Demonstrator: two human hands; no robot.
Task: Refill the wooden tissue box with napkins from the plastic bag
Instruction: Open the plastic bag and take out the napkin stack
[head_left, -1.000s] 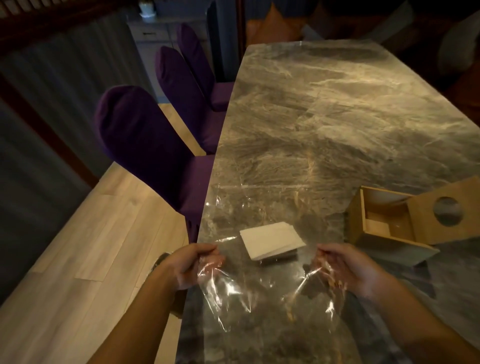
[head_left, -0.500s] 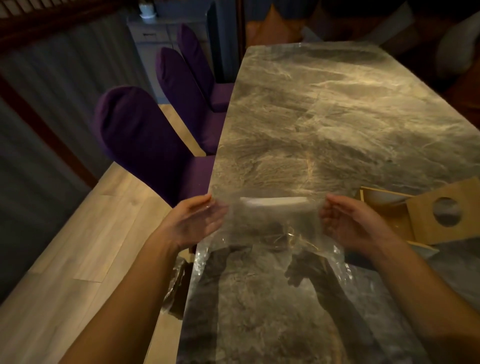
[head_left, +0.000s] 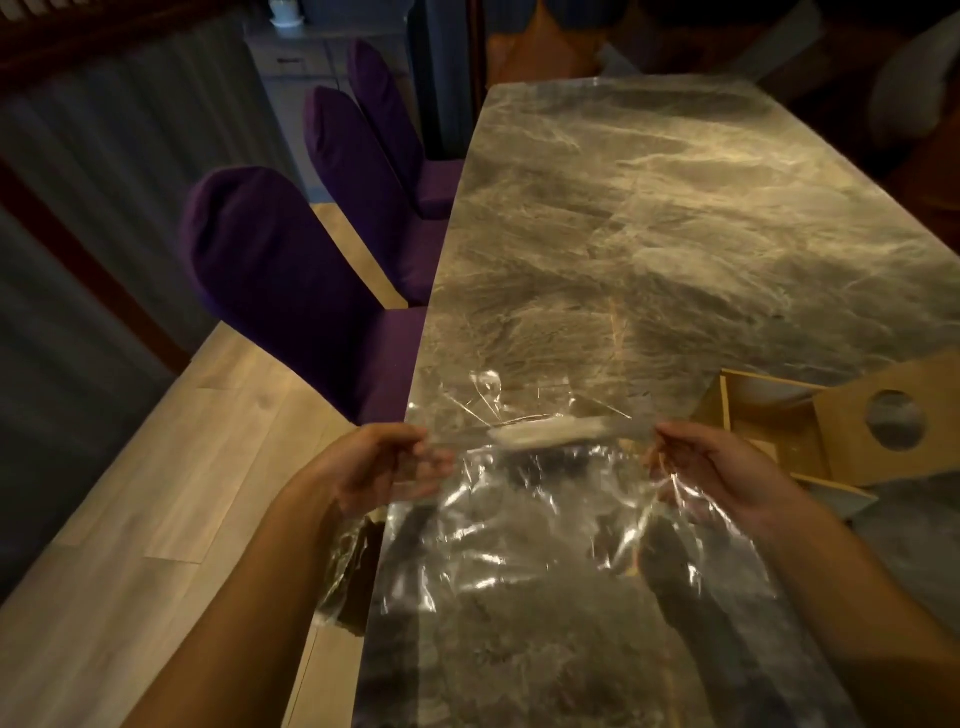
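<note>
A clear plastic bag (head_left: 535, 525) is held up above the marble table (head_left: 649, 218), stretched between both hands. My left hand (head_left: 387, 470) grips its left edge and my right hand (head_left: 722, 467) grips its right edge. Inside the bag a white stack of napkins (head_left: 545, 434) shows edge-on between my hands. The wooden tissue box (head_left: 769, 431) lies open on the table at the right, just beyond my right hand. Its lid (head_left: 893, 421) with a round hole leans at the box's right side.
Three purple chairs (head_left: 291, 280) line the table's left side, the nearest close to my left arm. Wooden floor (head_left: 156, 493) lies below on the left. A cabinet (head_left: 306, 57) stands at the back.
Both hands lifted the bag from the table, so the napkin stack that lay flat now shows edge-on. Since half a second ago the hands and bag have come slightly lower and nearer.
</note>
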